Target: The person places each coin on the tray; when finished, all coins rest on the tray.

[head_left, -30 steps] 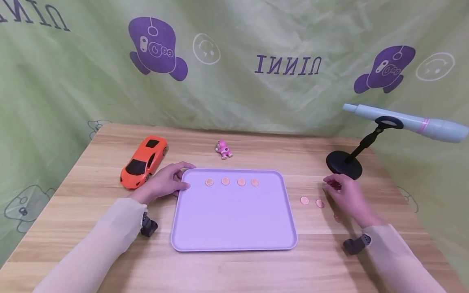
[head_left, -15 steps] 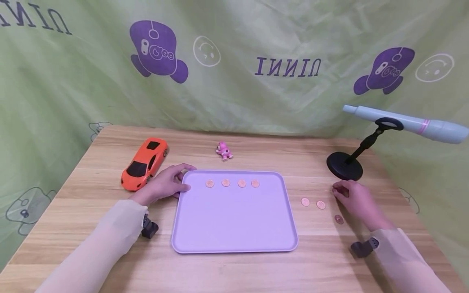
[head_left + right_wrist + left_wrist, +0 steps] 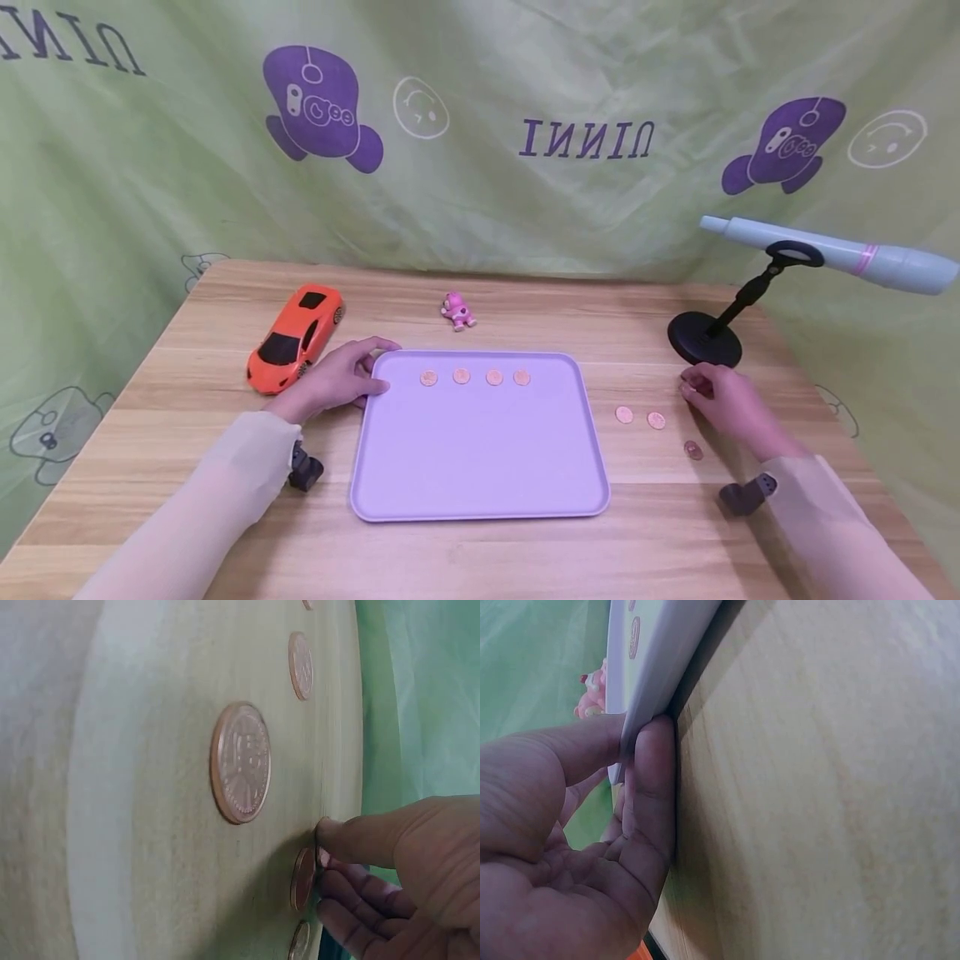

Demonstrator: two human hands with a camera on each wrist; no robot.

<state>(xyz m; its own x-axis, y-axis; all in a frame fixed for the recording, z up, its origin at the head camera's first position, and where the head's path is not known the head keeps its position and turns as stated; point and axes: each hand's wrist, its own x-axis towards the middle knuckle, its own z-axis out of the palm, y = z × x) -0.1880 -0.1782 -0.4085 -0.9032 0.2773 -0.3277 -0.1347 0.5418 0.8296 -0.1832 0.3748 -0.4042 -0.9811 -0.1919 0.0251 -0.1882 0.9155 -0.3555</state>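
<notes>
Currently, the left hand (image 3: 337, 377) grips the lilac tray (image 3: 483, 454) at its far left corner, thumb over the rim and the other fingers tucked under it; in the left wrist view, the rim lies pinched between them. The tray rests flat in the middle of the desk (image 3: 480, 560), and four copper-coloured coins (image 3: 461, 377) lie in a row along its far side, well apart from the tray's near edge.

To the right of the tray, the right hand (image 3: 731, 412) is down at desk level, its thumb and bent fingers drawn together, pinching a copper coin (image 3: 324, 857), of which only a sliver shows. Two loose coins (image 3: 656, 421) lie flat between the tray and this hand, and a darker coin (image 3: 693, 450) lies nearer, just beside the hand and in its shadow. The right wrist view shows two shaded coins (image 3: 302, 879) close to the fingers, the lower one cut off by the picture's edge.

An orange toy sports car (image 3: 295, 337) stands on the left, just beside the left hand; whether they touch, I cannot tell. A pink bear figurine (image 3: 457, 311) is beyond the tray's far edge. At the far right, a black stand (image 3: 705, 336) carries a light-blue tapered tube (image 3: 828, 250) with a pink ring. Behind the desk hangs a green curtain (image 3: 465, 217) printed with purple cartoon figures and upside-down lettering.
</notes>
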